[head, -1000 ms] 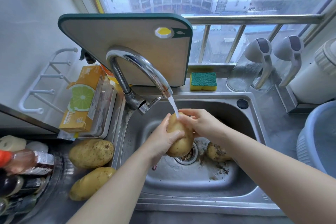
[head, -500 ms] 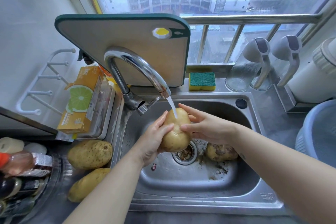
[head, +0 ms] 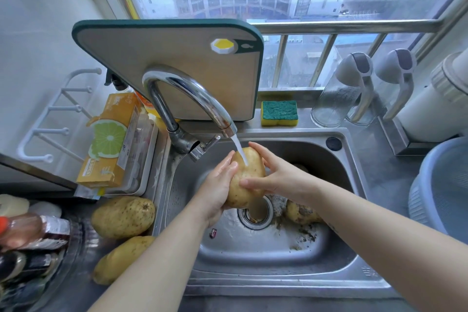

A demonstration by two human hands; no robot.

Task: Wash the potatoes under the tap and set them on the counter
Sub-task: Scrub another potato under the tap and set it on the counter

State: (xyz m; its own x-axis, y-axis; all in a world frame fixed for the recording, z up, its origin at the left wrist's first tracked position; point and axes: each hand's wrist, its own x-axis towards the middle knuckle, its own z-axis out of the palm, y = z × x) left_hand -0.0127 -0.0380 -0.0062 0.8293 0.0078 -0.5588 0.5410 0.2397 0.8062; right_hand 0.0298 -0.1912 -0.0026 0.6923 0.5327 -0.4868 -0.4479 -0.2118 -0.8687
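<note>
Holding potato under tap stream over sink; L hand cups it, fingers curled; R hand clasps it thumb-to-fingers.

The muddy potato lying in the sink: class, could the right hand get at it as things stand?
Probably yes. The right hand is just above the muddy potato and nothing lies between them, but it grips the held potato and must release that first.

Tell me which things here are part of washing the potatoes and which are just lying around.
Job: held potato, left hand, right hand, tap, sink, dirty potato, far counter potato, near counter potato.
Lying about: cutting board, sponge, lime box, bottles, basin.
</note>
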